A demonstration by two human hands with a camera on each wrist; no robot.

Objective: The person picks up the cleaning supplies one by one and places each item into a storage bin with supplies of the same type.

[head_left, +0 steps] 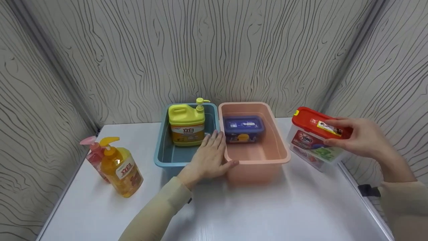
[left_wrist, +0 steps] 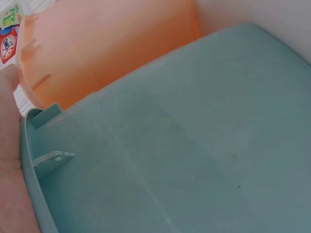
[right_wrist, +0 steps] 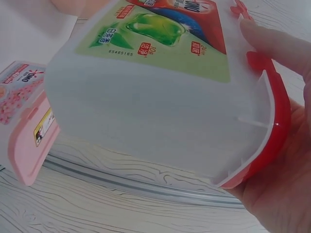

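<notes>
My right hand (head_left: 366, 139) grips a translucent box of OMO laundry pods (head_left: 311, 140) by its red lid (right_wrist: 279, 126), thumb on one side and fingers on the other. The box is tilted at the table's right side. Beyond it in the right wrist view stands a second OMO box with a pink lid (right_wrist: 31, 141), mostly hidden in the head view. My left hand (head_left: 209, 157) lies with straight fingers over the adjoining rims of a blue basin (left_wrist: 160, 145) and a pink basin (head_left: 257, 172). The left fingertips are out of the left wrist view.
A yellow detergent jug (head_left: 187, 125) with a pump stands in the blue basin. The pink one holds a dark blue lidded box (head_left: 244, 129). Amber (head_left: 122, 172) and pink (head_left: 96, 155) pump bottles stand at the left. Patterned walls (head_left: 187, 50) enclose the white table (head_left: 214, 214).
</notes>
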